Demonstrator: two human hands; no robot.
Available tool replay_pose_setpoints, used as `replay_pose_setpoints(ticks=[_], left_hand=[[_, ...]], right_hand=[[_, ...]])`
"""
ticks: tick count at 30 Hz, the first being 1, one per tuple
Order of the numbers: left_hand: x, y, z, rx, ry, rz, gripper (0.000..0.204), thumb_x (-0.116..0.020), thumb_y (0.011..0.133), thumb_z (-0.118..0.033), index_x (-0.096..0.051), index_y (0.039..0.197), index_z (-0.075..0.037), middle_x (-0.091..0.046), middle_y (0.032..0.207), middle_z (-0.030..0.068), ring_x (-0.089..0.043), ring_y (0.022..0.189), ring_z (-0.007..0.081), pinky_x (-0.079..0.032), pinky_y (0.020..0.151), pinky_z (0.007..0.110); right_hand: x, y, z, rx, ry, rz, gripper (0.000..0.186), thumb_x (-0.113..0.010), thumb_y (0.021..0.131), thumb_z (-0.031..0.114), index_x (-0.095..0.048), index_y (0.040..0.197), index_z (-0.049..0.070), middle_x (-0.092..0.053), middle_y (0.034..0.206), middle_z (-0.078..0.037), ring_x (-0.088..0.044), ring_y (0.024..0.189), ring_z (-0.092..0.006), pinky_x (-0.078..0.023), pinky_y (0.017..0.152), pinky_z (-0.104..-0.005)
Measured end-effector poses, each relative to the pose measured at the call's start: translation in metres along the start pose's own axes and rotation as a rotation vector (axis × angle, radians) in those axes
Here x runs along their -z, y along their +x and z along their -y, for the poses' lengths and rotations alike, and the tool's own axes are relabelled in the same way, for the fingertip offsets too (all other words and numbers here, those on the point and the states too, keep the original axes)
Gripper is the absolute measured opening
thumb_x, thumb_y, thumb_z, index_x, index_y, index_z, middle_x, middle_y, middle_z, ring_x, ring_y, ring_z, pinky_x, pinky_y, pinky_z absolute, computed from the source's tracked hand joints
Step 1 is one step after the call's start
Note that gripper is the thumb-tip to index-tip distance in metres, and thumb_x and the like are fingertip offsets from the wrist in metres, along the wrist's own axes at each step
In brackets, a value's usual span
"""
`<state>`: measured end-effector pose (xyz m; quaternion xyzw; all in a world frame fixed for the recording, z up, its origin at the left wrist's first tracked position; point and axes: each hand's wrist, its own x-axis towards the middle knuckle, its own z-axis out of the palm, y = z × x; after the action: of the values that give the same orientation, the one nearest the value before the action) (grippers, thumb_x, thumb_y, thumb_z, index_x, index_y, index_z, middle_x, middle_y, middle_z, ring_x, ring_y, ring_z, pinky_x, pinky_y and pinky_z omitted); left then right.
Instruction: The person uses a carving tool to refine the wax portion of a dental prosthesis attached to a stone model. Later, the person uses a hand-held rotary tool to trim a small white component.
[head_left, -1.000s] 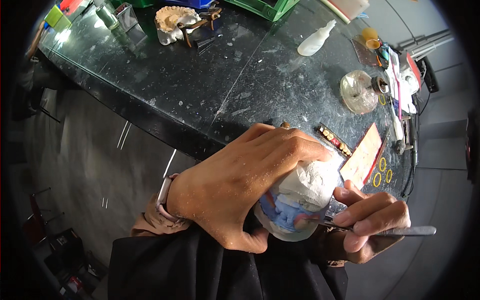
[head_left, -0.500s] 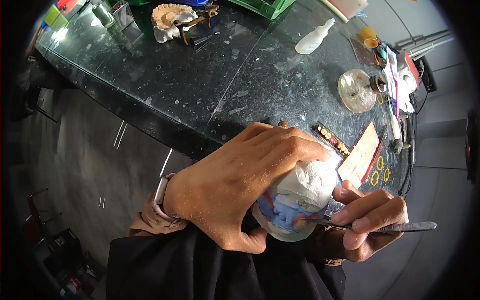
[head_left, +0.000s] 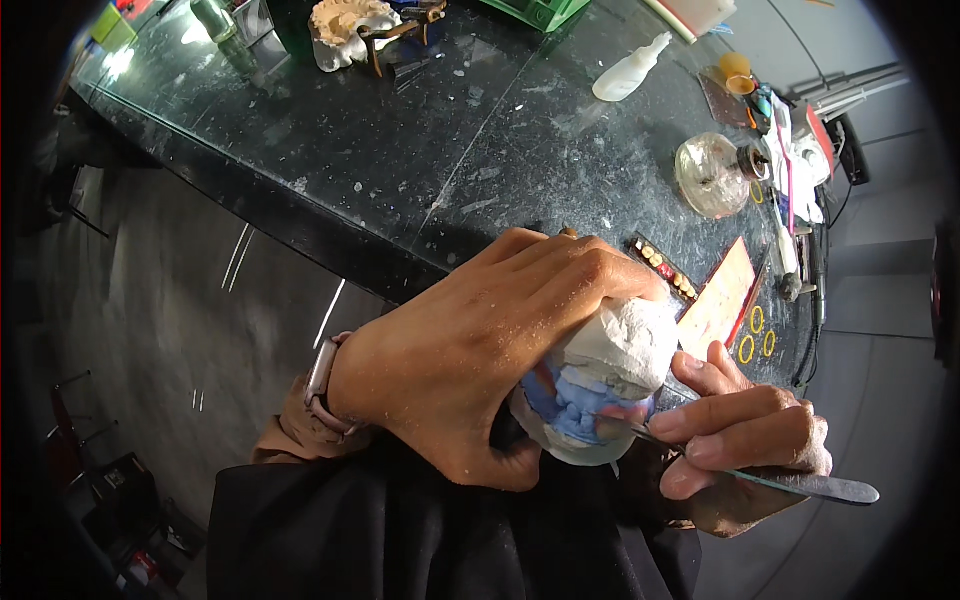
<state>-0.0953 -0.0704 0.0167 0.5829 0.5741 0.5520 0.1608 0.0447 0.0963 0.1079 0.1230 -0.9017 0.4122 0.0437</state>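
My left hand (head_left: 490,350) wraps over a white plaster dental model (head_left: 625,345), thumb below and fingers across its top, holding it above my lap at the bench edge. Blue wax (head_left: 575,400) covers the model's middle, with pinkish patches beside it. Pinched in my right hand (head_left: 750,430) is a slim metal wax carver (head_left: 835,488), its handle pointing out to the right. The carver's tip meets the wax on the model's right part. Under my left palm and fingers, the far side of the model is hidden.
Past the model lie a strip of artificial teeth (head_left: 665,268), a pink wax sheet (head_left: 722,300) and yellow rubber bands (head_left: 747,349). A glass spirit lamp (head_left: 712,175) and white squeeze bottle (head_left: 632,75) stand farther off. Another plaster model (head_left: 350,30) sits at the far left.
Both hands and the model have shifted slightly upward in view. The carver is now more tilted, its handle end lower, and its tip sits higher on the wax.
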Motion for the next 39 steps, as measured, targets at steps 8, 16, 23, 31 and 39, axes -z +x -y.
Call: replay_pose_setpoints(ticks=[8,16,23,31,39], left_hand=[[-0.002,0.000,0.001,-0.022,0.008,-0.015,0.089,-0.073,0.044,-0.022,-0.040,0.124,-0.001,-0.050,0.121,0.0186,-0.048,0.114,0.0322,-0.031,0.097,0.041],[-0.004,-0.001,0.003,0.000,-0.002,0.023,0.087,-0.072,0.046,-0.022,-0.038,0.123,-0.003,-0.048,0.121,0.0229,-0.048,0.113,0.0336,-0.031,0.098,0.043],[-0.007,0.000,0.007,-0.019,-0.051,0.014,0.087,-0.074,0.048,-0.020,-0.036,0.123,-0.001,-0.046,0.117,0.0264,-0.050,0.110,0.0352,-0.043,0.088,0.047],[-0.008,0.001,0.009,-0.011,-0.102,0.003,0.087,-0.074,0.047,-0.017,-0.036,0.124,-0.001,-0.046,0.116,0.0284,-0.052,0.106,0.0338,-0.044,0.088,0.044],[-0.007,0.002,0.006,0.016,-0.062,0.022,0.081,-0.070,0.051,-0.015,-0.033,0.123,-0.003,-0.046,0.116,0.0289,-0.052,0.104,0.0314,-0.044,0.087,0.042]], right_hand=[[-0.029,-0.009,-0.013,0.073,0.338,-0.553,0.021,-0.071,0.078,0.018,-0.056,0.081,0.004,-0.063,0.090,-0.017,-0.065,0.092,-0.0323,-0.048,0.092,-0.0449],[-0.043,-0.021,-0.042,0.102,0.691,-0.662,0.015,-0.063,0.085,0.014,-0.052,0.087,0.003,-0.048,0.081,-0.007,-0.058,0.069,-0.0147,-0.055,0.084,-0.0464],[-0.049,-0.013,-0.058,0.147,0.748,-0.566,0.012,-0.059,0.085,0.012,-0.051,0.080,0.003,-0.048,0.075,-0.007,-0.066,0.076,-0.0269,-0.053,0.087,-0.0423],[-0.046,-0.010,-0.064,0.148,0.763,-0.537,0.011,-0.056,0.086,0.011,-0.051,0.080,0.002,-0.048,0.074,-0.007,-0.067,0.083,-0.0323,-0.053,0.088,-0.0424],[-0.048,-0.008,-0.060,0.066,0.924,-0.606,0.013,-0.056,0.086,0.011,-0.050,0.078,0.003,-0.049,0.072,-0.007,-0.068,0.077,-0.0308,-0.055,0.085,-0.0400]])
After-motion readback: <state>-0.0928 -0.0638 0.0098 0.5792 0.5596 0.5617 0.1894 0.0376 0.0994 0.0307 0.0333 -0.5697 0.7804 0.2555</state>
